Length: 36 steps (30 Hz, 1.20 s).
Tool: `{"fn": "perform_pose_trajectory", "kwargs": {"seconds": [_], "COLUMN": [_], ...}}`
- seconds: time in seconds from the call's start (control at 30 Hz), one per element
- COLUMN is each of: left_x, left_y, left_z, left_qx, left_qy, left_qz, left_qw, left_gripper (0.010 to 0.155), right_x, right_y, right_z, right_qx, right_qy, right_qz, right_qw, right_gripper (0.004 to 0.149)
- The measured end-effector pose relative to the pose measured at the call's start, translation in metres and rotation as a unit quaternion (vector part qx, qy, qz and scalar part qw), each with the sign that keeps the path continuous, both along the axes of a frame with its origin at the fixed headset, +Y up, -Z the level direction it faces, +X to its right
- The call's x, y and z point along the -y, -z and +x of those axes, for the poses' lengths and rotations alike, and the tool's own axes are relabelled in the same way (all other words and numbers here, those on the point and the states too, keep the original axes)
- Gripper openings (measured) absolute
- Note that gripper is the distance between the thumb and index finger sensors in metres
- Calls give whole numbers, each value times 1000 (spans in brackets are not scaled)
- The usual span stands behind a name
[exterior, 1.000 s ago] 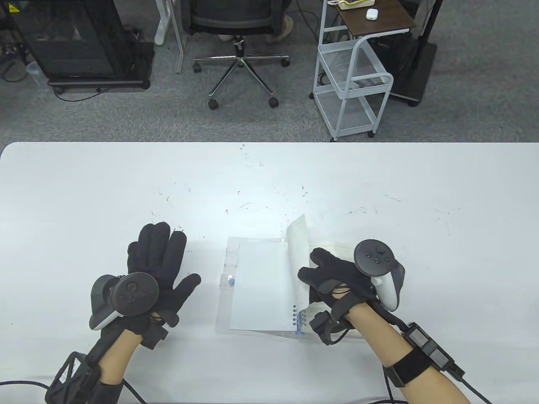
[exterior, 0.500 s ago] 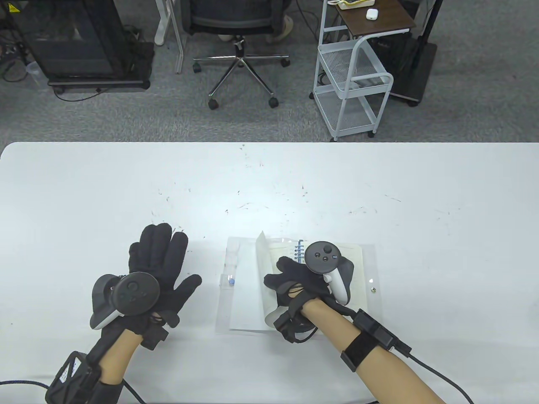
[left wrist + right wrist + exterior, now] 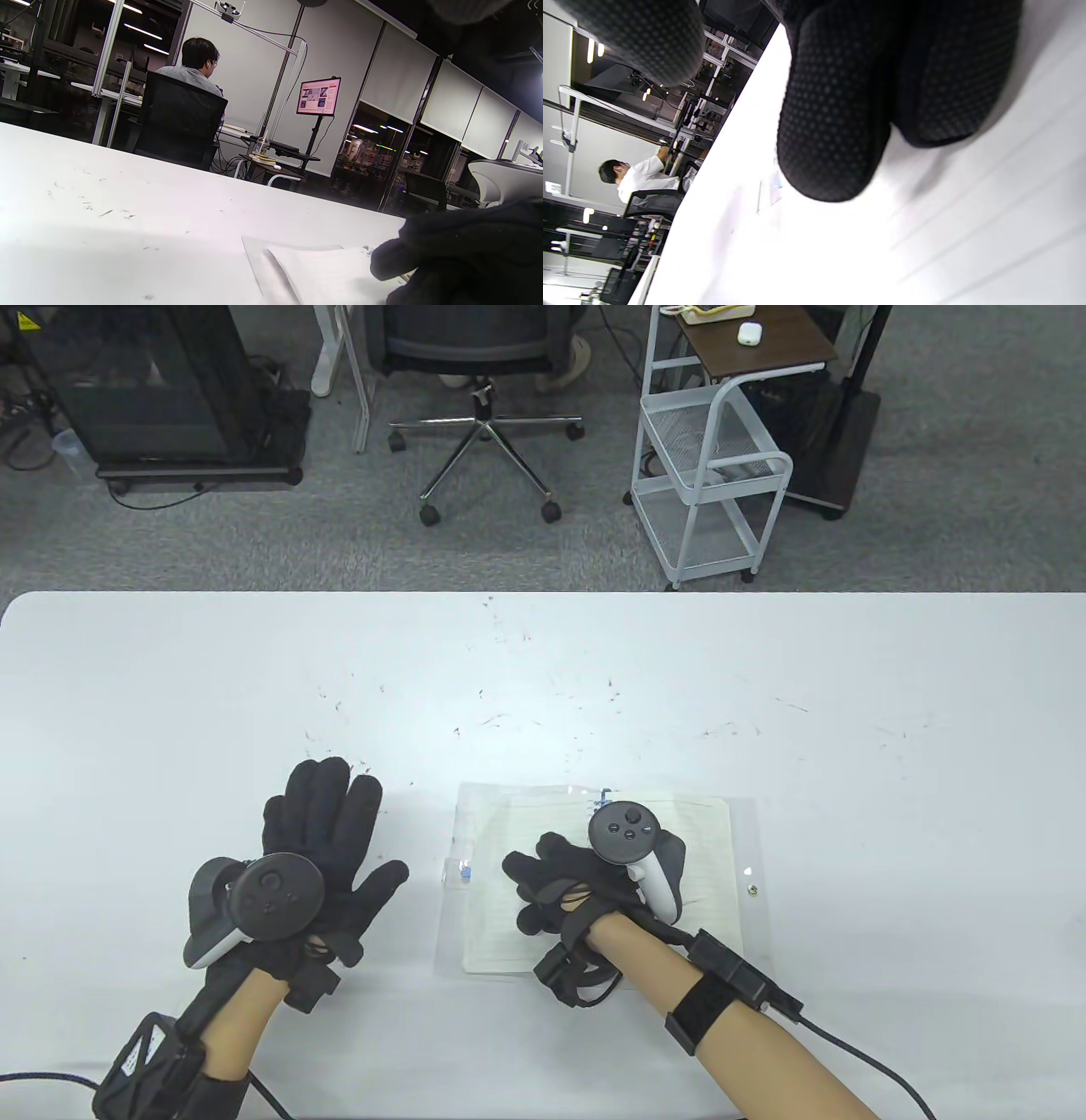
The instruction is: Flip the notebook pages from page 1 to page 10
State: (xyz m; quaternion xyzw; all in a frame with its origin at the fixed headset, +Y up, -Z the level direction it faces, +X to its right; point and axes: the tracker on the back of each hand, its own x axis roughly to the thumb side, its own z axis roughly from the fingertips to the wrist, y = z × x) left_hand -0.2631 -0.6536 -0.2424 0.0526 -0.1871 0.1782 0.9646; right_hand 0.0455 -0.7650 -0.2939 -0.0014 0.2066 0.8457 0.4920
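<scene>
Item one, my left hand [image 3: 327,848]: it lies flat on the white table [image 3: 170,712], palm down, fingers spread and thumb splayed toward the notebook, holding nothing. A tracker [image 3: 270,897] is strapped to its back. It sits just beside the notebook's left edge, apart from it.

Item two, the notebook [image 3: 687,848]: it lies open and flat between my two hands' reach, directly under my right hand and to the right of my left. A clear plastic cover [image 3: 458,831] extends past the left page toward my left hand, and another clear flap [image 3: 747,848] extends past the right page. Both pages are ruled with lines. A bit of blue spiral binding [image 3: 604,797] shows just beyond my right hand's tracker. In the left wrist view the left page [image 3: 326,271] lies level on the table.

Item three, my right hand [image 3: 577,886]: it rests palm down on the left page, near the spine, fingers [image 3: 522,869] pointing toward my left hand. In the right wrist view the fingertips [image 3: 835,127] press close together against the lined paper [image 3: 988,237]. It pinches nothing that I can see.
</scene>
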Motion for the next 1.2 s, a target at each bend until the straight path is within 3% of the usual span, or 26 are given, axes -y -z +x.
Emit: {"fn": "perform_pose_trajectory", "kwargs": {"seconds": [0.17,0.3,0.47,0.57,0.7,0.83,1.0,1.2], "left_x": [1,0,1,2,5,6,6,6], "left_y": [0,1,1,2,4,4,4,5], "left_z": [0,0,0,0,-1,-1,-1,-1], "left_qx": [-1,-1,-2,-5,-8,-9,-7,-7], "left_qy": [0,0,-1,-2,-2,-3,-3,-2], "left_qz": [-5,-7,-9,-14,-21,-25,-25,-28], "left_qw": [1000,1000,1000,1000,1000,1000,1000,1000], "left_gripper": [87,87,87,87,87,87,87,87], "right_x": [-18,-39,-50,-43,-25,-6,9,23], "right_y": [1,1,-1,-5,-6,-3,-1,-2], "right_z": [22,65,129,157,171,168,153,145], "right_qx": [19,48,84,88,51,-11,-105,-142], "right_qy": [43,46,-30,-103,-171,-223,-295,-331], "right_qz": [23,68,120,150,135,90,54,15], "right_qw": [999,996,989,979,975,971,948,933], "right_gripper": [78,79,80,80,87,101,113,116]}}
